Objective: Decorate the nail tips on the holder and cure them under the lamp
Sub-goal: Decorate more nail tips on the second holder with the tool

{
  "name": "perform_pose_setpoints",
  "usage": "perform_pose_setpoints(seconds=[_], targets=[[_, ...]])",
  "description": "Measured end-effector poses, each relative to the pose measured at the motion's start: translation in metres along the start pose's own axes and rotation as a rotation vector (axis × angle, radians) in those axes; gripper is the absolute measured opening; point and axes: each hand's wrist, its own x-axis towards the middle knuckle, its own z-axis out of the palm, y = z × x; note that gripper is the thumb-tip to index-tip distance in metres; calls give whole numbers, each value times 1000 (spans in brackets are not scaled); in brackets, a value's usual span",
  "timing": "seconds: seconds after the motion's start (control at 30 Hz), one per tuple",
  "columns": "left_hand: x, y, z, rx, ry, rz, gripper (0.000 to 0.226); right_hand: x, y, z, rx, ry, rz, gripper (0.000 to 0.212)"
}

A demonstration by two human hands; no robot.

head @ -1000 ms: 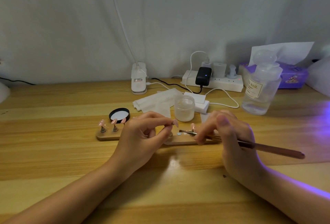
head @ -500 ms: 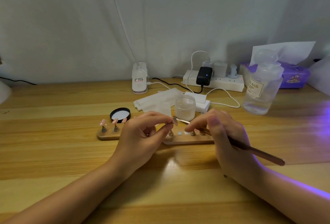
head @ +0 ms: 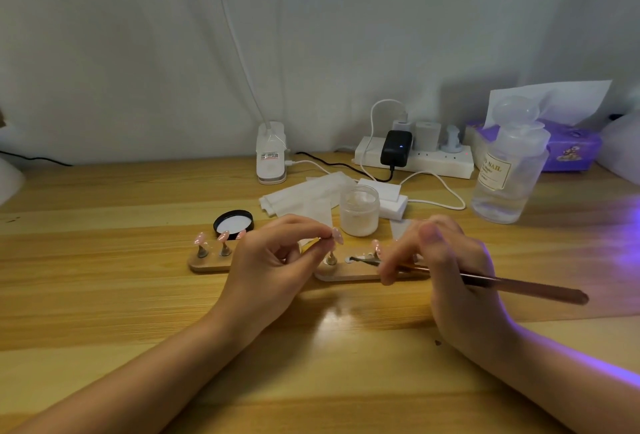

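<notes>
My left hand (head: 273, 267) pinches a pink tip (head: 336, 235) between thumb and forefinger just above the holder (head: 346, 272), where it was half a second ago. My right hand (head: 446, 260), curled round the brush (head: 512, 284), has dropped: the bristle end that was touching the pinched tip now lies low over the holder's top beside a pale dab, so I judge I am reloading before another stroke. Three more tips (head: 221, 237) stand on pegs at the holder's left end; the jar (head: 359, 212) sits just behind the holder, and only violet glow at the holder's far right hints at the lamp, so curing is not yet begun.
</notes>
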Motion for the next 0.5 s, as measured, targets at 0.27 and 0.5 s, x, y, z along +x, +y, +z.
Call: perform_pose_setpoints(seconds=[0.27,0.5], targets=[[-1,2,-1,-60,21,-28,12,3,-1,2,-65,26,-3,34],[0,1,-1,-44,15,-15,9,2,2,3,-197,-54,-174,55]])
